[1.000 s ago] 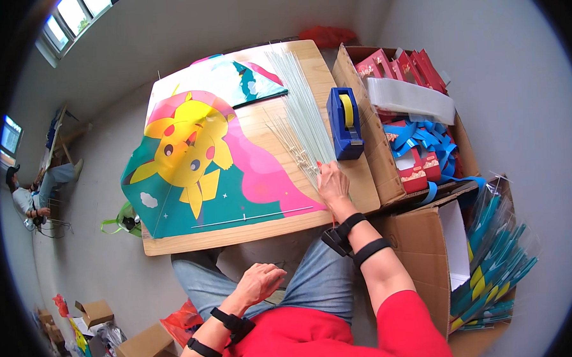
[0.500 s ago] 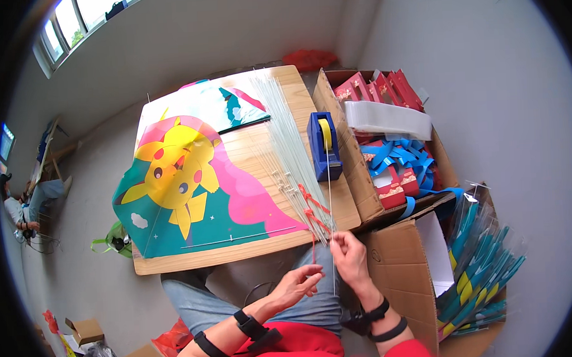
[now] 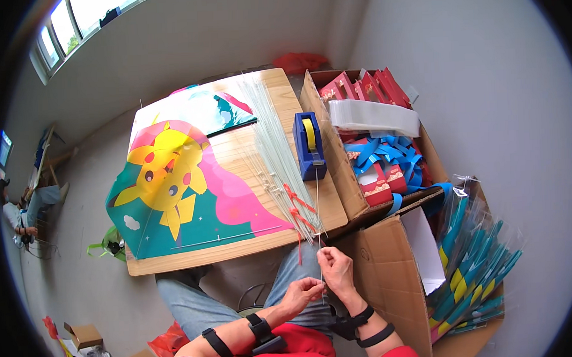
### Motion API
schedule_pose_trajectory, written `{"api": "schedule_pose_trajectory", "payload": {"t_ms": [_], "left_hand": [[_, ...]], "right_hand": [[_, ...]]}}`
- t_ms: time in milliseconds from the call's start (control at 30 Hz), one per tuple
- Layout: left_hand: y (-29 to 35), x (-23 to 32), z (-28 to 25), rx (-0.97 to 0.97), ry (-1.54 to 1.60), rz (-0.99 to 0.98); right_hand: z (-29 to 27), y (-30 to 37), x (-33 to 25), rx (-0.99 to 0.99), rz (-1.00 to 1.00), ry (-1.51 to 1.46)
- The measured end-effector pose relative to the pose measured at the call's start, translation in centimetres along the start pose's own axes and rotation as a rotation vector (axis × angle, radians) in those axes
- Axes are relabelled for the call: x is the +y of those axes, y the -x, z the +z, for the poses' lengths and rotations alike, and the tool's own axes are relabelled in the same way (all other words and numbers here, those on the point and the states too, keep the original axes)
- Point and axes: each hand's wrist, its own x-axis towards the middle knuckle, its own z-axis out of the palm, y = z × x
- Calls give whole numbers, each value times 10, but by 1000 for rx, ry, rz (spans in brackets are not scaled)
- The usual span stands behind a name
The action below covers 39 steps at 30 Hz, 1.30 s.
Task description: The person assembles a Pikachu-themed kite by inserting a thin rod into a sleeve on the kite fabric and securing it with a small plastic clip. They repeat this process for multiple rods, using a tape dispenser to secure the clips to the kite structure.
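Observation:
A thin white rod (image 3: 318, 206) stands roughly upright in the view, just off the table's near edge. My right hand (image 3: 336, 270) pinches it, and a little lower my left hand (image 3: 302, 294) has its fingertips closed at the same rod. Over the table corner lies a bundle of pale thin rods (image 3: 277, 144), with red ties (image 3: 300, 206) around its near end. Left of the bundle a printed kite sheet (image 3: 165, 184) in teal, pink and yellow is spread flat, a thin rod lying along its lower edge.
A blue tape dispenser (image 3: 310, 153) stands at the wooden table's (image 3: 237, 149) right side. Beyond it, a carton (image 3: 336, 157) holds red boxes and blue ribbon. Nearer, another carton (image 3: 389, 273) holds wrapped teal-and-yellow bundles (image 3: 472, 272). Another person (image 3: 16, 212) sits far left.
My left hand has moved right and up to the rod, its fingers closing there. My right hand has shifted slightly left and down with the rod. The whole view has drifted a little.

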Motion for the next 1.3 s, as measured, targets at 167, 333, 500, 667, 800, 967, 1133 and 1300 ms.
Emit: {"api": "schedule_pose_trajectory", "payload": {"t_ms": [167, 333, 500, 667, 800, 967, 1133, 1300], "left_hand": [[4, 2, -4, 1, 39, -35], [-5, 16, 9, -47, -16, -20], [-1, 7, 4, -39, 54, -50], [-4, 7, 6, -81, 86, -56], [-3, 5, 9, -68, 126, -52], [-10, 6, 15, -89, 124, -33], [-17, -2, 16, -70, 164, -22], [-22, -8, 15, -102, 169, -32]], "right_hand": [[-19, -92, -29, 152, -179, 137], [-12, -243, -10, 71, -103, 109], [16, -280, -22, -194, 404, -38], [19, -301, -10, -207, 513, -94], [24, -292, -15, -164, 550, -93], [15, -285, -19, -96, 550, -212], [6, -278, -42, -154, 519, -282], [-2, -278, -35, -218, 459, -198]]}}
